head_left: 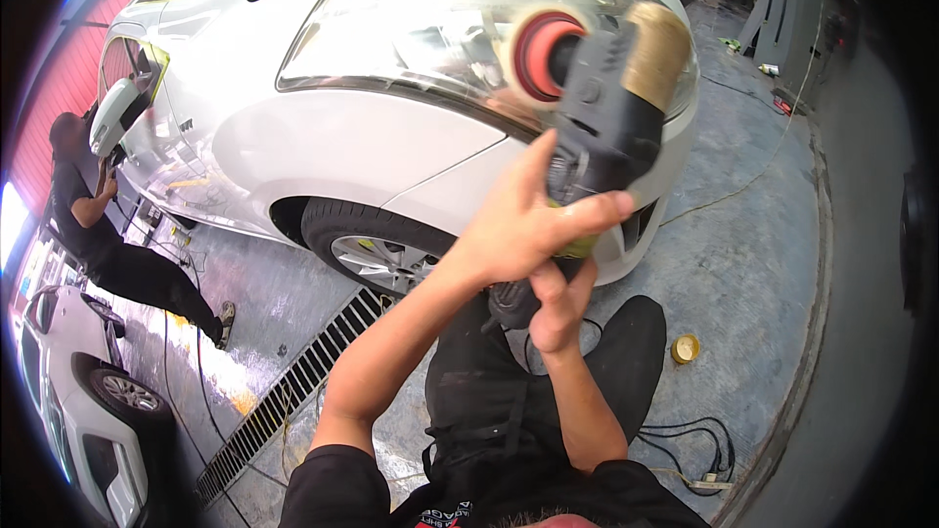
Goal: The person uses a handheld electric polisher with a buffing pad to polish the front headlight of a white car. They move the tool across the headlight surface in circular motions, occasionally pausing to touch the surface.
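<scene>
A black power polisher (599, 127) with a tan-wrapped head is in both my hands. Its round pad, with a red backing (536, 54), is at the surface of the white car's headlight (411, 24); I cannot tell how firmly it touches. My left hand (523, 225) is closed over the front of the tool's body, thumb and a finger spread along it. Lower down, my right hand (562, 308) wraps round the rear handle. The headlight lens looks hazy, with bright reflections. Below it are the white fender (362, 152) and the front wheel (386, 254).
Another person (93, 210) in dark clothes works at the car's side mirror (115, 117). A floor drain grate (293, 386) runs beside me. An open yellow-rimmed tub (686, 348) and black cables (719, 440) lie on the floor at right. A second white car (83, 411) stands at left.
</scene>
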{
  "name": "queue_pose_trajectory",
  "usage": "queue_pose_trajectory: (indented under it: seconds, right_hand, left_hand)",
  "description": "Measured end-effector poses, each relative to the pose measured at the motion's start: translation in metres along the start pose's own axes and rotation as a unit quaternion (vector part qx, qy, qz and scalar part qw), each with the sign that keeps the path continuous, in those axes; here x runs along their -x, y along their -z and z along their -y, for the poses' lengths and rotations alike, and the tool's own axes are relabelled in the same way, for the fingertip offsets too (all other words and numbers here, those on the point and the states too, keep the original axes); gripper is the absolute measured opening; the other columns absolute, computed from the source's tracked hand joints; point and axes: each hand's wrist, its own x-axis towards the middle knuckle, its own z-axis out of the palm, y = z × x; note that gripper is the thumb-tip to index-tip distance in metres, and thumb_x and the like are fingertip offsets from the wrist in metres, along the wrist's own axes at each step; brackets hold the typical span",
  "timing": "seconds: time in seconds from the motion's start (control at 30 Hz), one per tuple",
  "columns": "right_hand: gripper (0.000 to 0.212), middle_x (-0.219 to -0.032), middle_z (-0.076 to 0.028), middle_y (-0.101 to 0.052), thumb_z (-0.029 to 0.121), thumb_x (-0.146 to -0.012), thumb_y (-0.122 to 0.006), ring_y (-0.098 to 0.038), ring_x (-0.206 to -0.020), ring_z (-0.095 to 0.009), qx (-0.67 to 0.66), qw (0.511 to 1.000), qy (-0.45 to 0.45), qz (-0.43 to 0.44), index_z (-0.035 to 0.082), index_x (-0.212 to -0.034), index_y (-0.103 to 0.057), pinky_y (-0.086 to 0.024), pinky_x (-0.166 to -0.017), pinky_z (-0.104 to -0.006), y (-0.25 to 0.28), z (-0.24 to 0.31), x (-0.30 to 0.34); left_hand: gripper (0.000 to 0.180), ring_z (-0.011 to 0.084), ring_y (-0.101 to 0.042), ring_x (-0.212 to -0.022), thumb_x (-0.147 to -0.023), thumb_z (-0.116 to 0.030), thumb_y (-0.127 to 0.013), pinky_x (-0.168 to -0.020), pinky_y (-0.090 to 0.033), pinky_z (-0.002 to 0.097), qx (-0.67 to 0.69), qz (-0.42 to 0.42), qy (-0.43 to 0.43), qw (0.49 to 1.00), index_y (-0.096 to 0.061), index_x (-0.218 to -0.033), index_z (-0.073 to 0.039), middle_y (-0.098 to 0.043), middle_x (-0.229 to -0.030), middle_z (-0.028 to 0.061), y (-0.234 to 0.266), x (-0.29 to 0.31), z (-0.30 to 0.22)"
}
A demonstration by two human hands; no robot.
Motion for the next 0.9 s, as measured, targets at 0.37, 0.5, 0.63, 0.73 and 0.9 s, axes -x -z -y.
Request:
queue_pose_trajectory:
  seconds: [0.37,0.5,0.63,0.73,0.9]
  right_hand:
    - [0.083,-0.154,-0.023,-0.052,0.03,-0.093,-0.078,-0.057,-0.139,-0.029,0.08,0.976,-0.027,0.201,-0.007,-0.156,-0.039,-0.045,-0.113,-0.0382,-0.081,-0.012,-0.019]
    - [0.069,-0.152,-0.015,-0.051,0.043,-0.11,-0.055,-0.054,-0.141,-0.027,-0.078,0.982,-0.071,0.156,0.003,-0.162,-0.034,-0.043,-0.118,-0.0432,-0.001,-0.054,0.012]
    - [0.075,-0.159,-0.014,-0.047,0.06,-0.111,-0.036,-0.051,-0.143,-0.03,-0.157,0.982,-0.085,-0.065,0.004,-0.161,-0.037,-0.042,-0.119,-0.0456,0.033,-0.041,0.047]
    - [0.073,-0.159,-0.014,-0.047,0.061,-0.11,-0.035,-0.053,-0.142,-0.031,-0.14,0.972,-0.092,-0.162,0.007,-0.16,-0.04,-0.046,-0.116,-0.0466,0.024,-0.021,0.018]
    - [0.073,-0.158,-0.015,-0.047,0.059,-0.11,-0.037,-0.053,-0.141,-0.031,-0.097,0.983,-0.086,-0.133,0.004,-0.158,-0.043,-0.047,-0.114,-0.0467,0.017,-0.006,0.003]
  left_hand:
    - [0.068,0.0243,-0.073,-0.084,-0.095,-0.029,-0.073,-0.079,-0.063,0.0383,0.125,-0.148,0.021,0.981,-0.047,-0.148,0.007,-0.07,-0.1,0.0148,0.103,0.054,0.0]
    - [0.085,0.0293,-0.067,-0.111,-0.082,-0.045,-0.088,-0.101,-0.053,0.0409,-0.042,-0.155,-0.017,0.987,-0.056,-0.14,0.008,-0.07,-0.12,0.0192,0.038,0.043,-0.003]
    - [0.073,0.0309,-0.07,-0.098,-0.077,-0.039,-0.085,-0.092,-0.055,0.0416,-0.003,-0.046,-0.088,0.995,-0.058,-0.125,0.009,-0.071,-0.103,0.0231,-0.02,0.032,0.013]
    - [0.066,0.0348,-0.072,-0.091,-0.077,-0.037,-0.084,-0.086,-0.056,0.0432,-0.033,-0.027,-0.059,0.997,-0.058,-0.116,0.009,-0.072,-0.096,0.0255,-0.024,0.009,0.008]
    - [0.065,0.036,-0.072,-0.089,-0.076,-0.039,-0.083,-0.085,-0.056,0.0435,-0.02,-0.06,-0.079,0.995,-0.058,-0.113,0.008,-0.071,-0.093,0.0247,-0.018,0.01,0.002]
